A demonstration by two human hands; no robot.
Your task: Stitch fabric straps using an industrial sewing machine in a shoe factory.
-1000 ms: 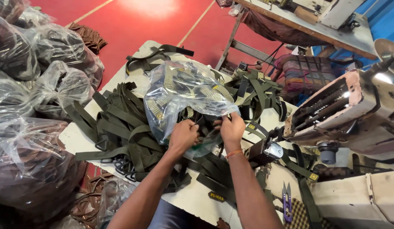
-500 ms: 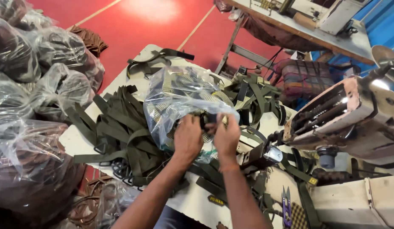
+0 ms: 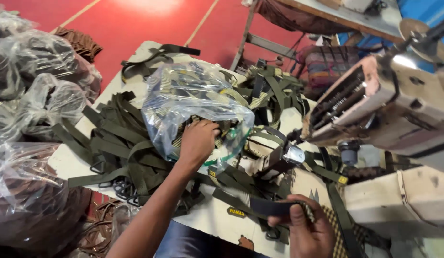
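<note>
Gripping the mouth of the clear plastic bag (image 3: 193, 102) with the left hand (image 3: 198, 141), fingers curled shut into the plastic and the striped webbing inside. Resting on the white table (image 3: 207, 217) atop a heap of olive-green straps (image 3: 121, 143), just left of the sewing machine (image 3: 389, 105). Pinching a dark strap piece (image 3: 272, 208) flat between thumb and fingers of the right hand (image 3: 310, 229), low at the table's near edge, well apart from the bag.

Half a second ago: both hands close together at the bag's opening. Now parted, right hand drawn back toward the body with the strap, left kept at the bag. Stacked along the left side, more clear bags (image 3: 36, 76) of dark goods.
</note>
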